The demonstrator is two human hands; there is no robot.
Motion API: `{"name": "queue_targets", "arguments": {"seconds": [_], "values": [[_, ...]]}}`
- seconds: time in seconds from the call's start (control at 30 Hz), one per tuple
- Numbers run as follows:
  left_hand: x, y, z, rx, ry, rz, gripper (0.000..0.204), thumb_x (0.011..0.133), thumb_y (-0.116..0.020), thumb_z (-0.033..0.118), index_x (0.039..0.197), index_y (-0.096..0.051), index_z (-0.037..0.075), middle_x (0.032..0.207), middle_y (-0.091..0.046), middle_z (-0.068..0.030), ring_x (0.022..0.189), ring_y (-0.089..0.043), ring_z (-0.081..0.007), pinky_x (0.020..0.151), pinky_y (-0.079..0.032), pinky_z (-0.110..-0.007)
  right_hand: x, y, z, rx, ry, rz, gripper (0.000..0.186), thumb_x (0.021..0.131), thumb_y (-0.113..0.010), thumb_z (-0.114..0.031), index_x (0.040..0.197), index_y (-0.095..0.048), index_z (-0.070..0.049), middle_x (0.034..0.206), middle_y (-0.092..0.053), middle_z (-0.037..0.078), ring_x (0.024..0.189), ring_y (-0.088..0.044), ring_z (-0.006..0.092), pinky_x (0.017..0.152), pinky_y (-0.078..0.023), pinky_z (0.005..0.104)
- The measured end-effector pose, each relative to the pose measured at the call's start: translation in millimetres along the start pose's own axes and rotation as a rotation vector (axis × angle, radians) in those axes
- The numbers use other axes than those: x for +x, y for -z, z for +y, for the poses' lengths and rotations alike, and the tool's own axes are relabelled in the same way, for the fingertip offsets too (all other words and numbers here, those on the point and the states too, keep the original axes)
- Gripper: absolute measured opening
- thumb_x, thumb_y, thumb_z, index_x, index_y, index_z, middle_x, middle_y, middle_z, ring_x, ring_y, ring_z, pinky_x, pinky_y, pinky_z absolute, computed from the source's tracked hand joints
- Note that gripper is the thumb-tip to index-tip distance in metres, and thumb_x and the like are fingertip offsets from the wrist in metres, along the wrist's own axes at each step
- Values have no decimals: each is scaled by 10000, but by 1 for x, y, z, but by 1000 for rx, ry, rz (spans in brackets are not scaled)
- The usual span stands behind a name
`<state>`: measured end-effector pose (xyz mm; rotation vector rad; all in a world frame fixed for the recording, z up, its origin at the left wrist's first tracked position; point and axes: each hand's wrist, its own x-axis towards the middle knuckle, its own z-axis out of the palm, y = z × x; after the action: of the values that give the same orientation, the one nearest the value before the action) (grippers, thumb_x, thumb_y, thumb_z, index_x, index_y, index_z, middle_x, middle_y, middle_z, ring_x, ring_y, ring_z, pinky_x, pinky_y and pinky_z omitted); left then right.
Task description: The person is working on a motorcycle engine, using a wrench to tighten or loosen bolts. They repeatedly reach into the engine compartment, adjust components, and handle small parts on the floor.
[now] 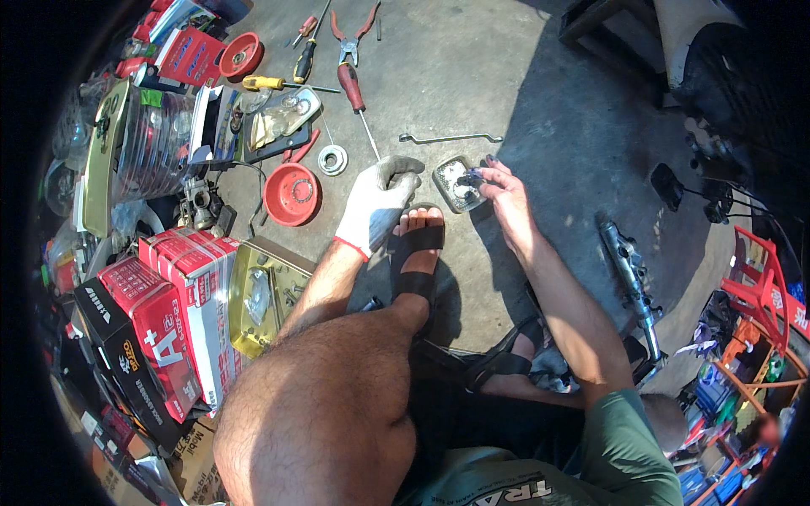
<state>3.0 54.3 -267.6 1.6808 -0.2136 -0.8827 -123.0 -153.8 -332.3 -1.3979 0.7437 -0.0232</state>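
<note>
My left hand (381,201) wears a white glove with a red cuff. Its fingers are curled together beside my sandalled foot, and whatever may be inside them is hidden. The shaft of a red-handled screwdriver (351,88) reaches the glove's upper edge. Bare and dark-stained at the fingertips, my right hand (508,201) pinches a small dark part (472,178) over a small rectangular tray (447,187) with pale, wet-looking contents. Beyond the tray lies a double-ended wrench (451,137) on the concrete.
Left of my glove are a red bowl (291,195) with a ring inside, a pale metal ring (332,159) and a yellow-green metal tray (245,308). Pliers (349,42) lie farther off. Red boxes (152,337) crowd the left; a metal tube assembly (629,282) lies right.
</note>
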Motion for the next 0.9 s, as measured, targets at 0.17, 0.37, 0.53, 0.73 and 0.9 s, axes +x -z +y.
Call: {"name": "queue_targets", "arguments": {"seconds": [0.17,0.37,0.53,0.73,0.9], "values": [[1,0,-1,-5,23,-9,295,1018,-588,124,1261,-633,-38,1075,-724,-125,934,-661,-133,839,-525,-264,-12,7,-27,266,-202,-86,378,863,-532,2,1210,-680,10,1166,-711,66,1093,-620,152,1024,-431,314],[0,-1,-2,-4,7,-4,291,1022,-583,106,1266,-625,-46,1074,-726,-128,945,-672,-141,827,-528,-267,-19,10,-48,474,-346,-37,391,874,-536,-5,1252,-638,-15,1176,-707,92,1098,-652,199,1019,-470,359],[-5,-8,24,84,-54,21,241,977,-611,107,1169,-699,-11,968,-720,-77,874,-649,-114,781,-534,-284,-34,18,-79,704,-367,-160,344,940,-503,-24,1269,-600,-8,1158,-693,93,1043,-694,194,923,-562,365],[-17,3,54,128,-185,55,272,991,-622,141,1216,-685,2,974,-720,-54,773,-622,-91,704,-520,-250,-63,29,-130,842,-119,-276,301,905,-576,-13,1206,-595,-19,1136,-681,120,979,-681,207,926,-562,393],[-36,-3,81,236,-197,-18,276,1001,-613,148,1226,-684,5,971,-719,-56,775,-621,-102,711,-522,-259,-102,50,-141,749,-108,-171,238,916,-549,-4,1140,-628,-14,1076,-712,102,895,-687,181,881,-565,374]]}}
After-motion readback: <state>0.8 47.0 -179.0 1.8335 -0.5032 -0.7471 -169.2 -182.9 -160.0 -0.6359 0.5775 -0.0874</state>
